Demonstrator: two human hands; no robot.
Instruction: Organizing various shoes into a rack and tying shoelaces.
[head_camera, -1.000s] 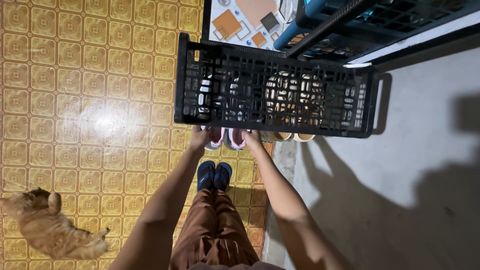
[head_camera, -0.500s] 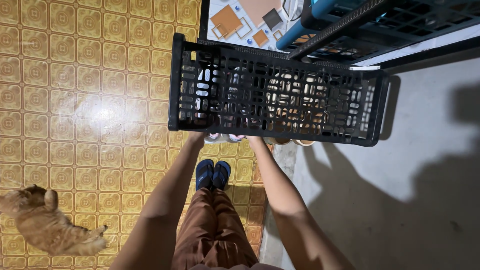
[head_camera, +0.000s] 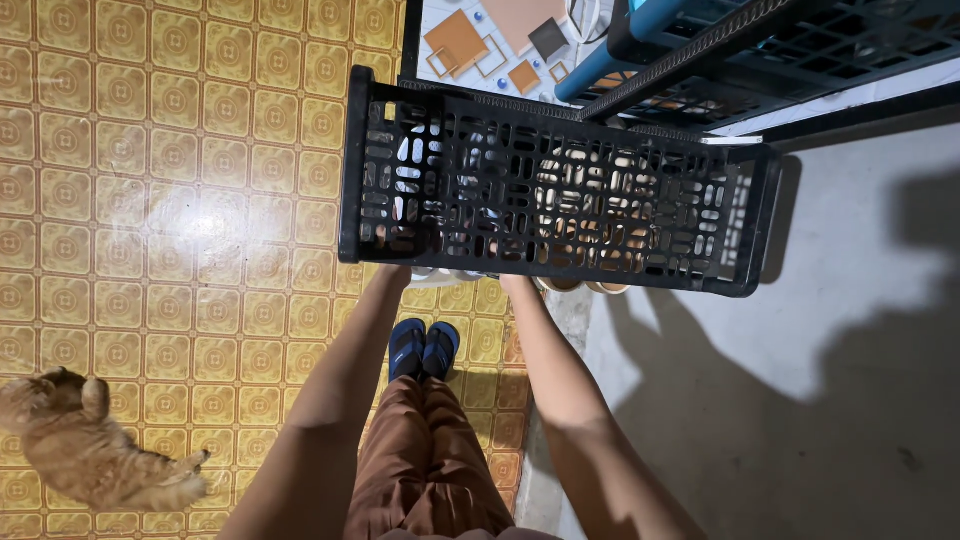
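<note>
I stand over a low black lattice shoe rack (head_camera: 560, 262). Both my arms reach under its top shelf. My left hand (head_camera: 393, 272) and my right hand (head_camera: 512, 284) show only at the wrists; the fingers lie behind the lattice. Between them sits a pair of pink and white shoes (head_camera: 447, 272), with only the pale heels poking out at the shelf's near edge. Each hand rests against one shoe's outer side.
A beige pair of shoes (head_camera: 585, 287) sits under the shelf to the right. My feet wear blue sandals (head_camera: 425, 345). An orange cat (head_camera: 85, 455) lies on the yellow patterned tiles at the lower left. A taller blue and black rack (head_camera: 760, 45) stands behind. Grey concrete floor (head_camera: 820, 330) is on the right.
Both hands have pushed the pink shoes forward under the shelf; the shoes and fingers, clear a second ago, are now mostly hidden. The cat shifted slightly left.
</note>
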